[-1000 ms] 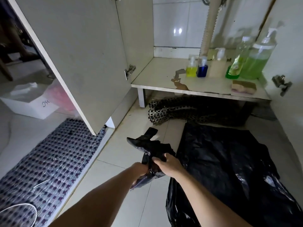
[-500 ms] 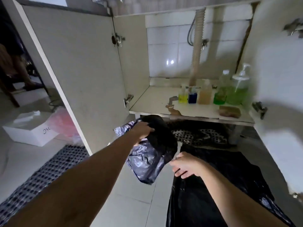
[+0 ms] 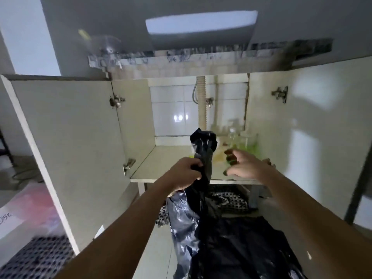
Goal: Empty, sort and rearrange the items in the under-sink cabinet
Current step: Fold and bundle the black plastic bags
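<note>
My left hand grips a black plastic bag near its top, and the bag hangs down in front of the open under-sink cabinet. My right hand is just right of the bag, fingers spread, holding nothing. Behind my right hand, blurred bottles with green liquid stand at the back right of the cabinet shelf. Other bottles there are hidden by the bag and my hand.
A larger black bag lies spread on the floor below the shelf. A black-and-white mat is tucked under the shelf. The left cabinet door stands open, and so does the right door. A patterned floor mat lies lower left.
My left hand has lifted the bag higher, up to shelf level. My right hand has let go of it and risen toward the bottles. The view has tilted upward.
</note>
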`<state>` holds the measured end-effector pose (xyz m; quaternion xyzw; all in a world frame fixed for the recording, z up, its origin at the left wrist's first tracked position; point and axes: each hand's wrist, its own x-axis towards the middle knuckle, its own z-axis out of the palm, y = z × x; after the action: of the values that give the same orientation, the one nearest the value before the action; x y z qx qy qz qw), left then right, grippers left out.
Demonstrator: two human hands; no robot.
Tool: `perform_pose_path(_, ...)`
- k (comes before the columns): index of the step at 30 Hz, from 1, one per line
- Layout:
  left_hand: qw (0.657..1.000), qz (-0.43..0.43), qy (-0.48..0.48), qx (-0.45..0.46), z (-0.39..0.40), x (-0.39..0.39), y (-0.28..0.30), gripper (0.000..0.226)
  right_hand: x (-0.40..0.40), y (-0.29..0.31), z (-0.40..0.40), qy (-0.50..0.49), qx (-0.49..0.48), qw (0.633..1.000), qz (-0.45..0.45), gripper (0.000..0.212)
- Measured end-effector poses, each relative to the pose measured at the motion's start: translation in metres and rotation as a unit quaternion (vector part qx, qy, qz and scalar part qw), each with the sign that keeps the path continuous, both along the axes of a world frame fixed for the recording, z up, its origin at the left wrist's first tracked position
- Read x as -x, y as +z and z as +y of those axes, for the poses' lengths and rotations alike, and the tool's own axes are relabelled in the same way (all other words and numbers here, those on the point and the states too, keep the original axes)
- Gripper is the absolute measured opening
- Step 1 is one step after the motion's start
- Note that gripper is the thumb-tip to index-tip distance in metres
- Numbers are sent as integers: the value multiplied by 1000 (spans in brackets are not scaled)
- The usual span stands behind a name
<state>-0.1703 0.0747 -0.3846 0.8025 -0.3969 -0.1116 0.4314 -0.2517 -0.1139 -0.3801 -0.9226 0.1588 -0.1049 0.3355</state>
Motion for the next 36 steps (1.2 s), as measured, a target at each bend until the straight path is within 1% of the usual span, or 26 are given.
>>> perform_pose_path(2,997,62,-26,31,-2,3,-4,36,1,-14,-12,-1,-26,999,26,81)
perform_pose_path(4,990,119,-53,53,-6,6,-7,41,3,-28,-28,14,-79,997,8,88)
perform_pose_path(5,985,144,-73,58,-9,6,-8,39,3,-36,-40,25,-99,995,-7,87)
perform_pose_path(8,969,207,-120,56,-18,7,-11,31,15,-48,-55,28,-140,990,-19,73)
perform_pose_path(10,961,240,-127,53,-22,6,-12,27,26,-53,-54,49,-195,979,-26,61)
perform_pose_path(12,954,267,-127,48,-23,5,-14,29,35,-58,-53,58,-245,968,-15,47)
perform_pose_path(14,949,285,-127,37,-22,4,-17,33,41,-63,-54,49,-240,970,0,35)
perform_pose_path(17,949,293,-119,15,-18,0,-23,36,44,-65,-57,32,-173,984,15,21)
perform_pose_path(19,952,300,-61,15,-15,-9,-32,36,42,-63,-59,6,-132,991,17,14)
perform_pose_path(20,960,281,-10,14,-15,-13,-36,34,41,-60,-60,-9,-110,994,9,10)
perform_pose_path(21,971,235,46,2,-14,-17,-41,32,39,-57,-59,-29,-78,997,-6,5)
perform_pose_path(22,981,166,93,-21,-14,-20,-43,27,38,-52,-58,-50,-32,998,-23,4)
perform_pose_path(23,987,88,123,-57,-15,-20,-45,24,36,-48,-55,-69,16,997,-38,12)
perform_pose_path(24,987,15,134,-83,-15,-18,-44,28,35,-44,-50,-76,56,994,-49,18)
perform_pose_path(25,989,-31,121,-84,-18,-17,-42,41,34,-39,-42,-63,78,993,-61,23)
perform_pose_path(26,994,-52,81,-59,-22,-14,-39,57,33,-36,-33,-34,89,993,-66,26)
perform_pose_path(27,998,-38,36,-18,-25,-10,-35,74,32,-33,-23,4,90,994,-66,26)
perform_pose_path(28,1000,-1,-2,31,-28,-5,-30,89,31,-31,-13,43,83,993,-66,25)
perform_pose_path(29,997,42,-21,61,-29,-1,-25,100,30,-30,-5,71,68,993,-61,20)
perform_pose_path(30,995,67,-30,70,-29,1,-21,107,30,-29,2,93,59,992,-59,16)
perform_pose_path(31,995,68,-37,59,-28,-1,-20,113,29,-29,7,109,61,990,-61,17)
perform_pose_path(32,997,52,-47,28,-25,-4,-20,118,28,-28,12,121,63,989,-61,18)
perform_pose_path(34,994,27,-74,-73,-16,-9,-23,124,27,-30,17,138,41,989,-43,8)
perform_pose_path(36,977,28,-111,-181,-9,-10,-30,118,29,-31,19,148,11,989,-16,15)
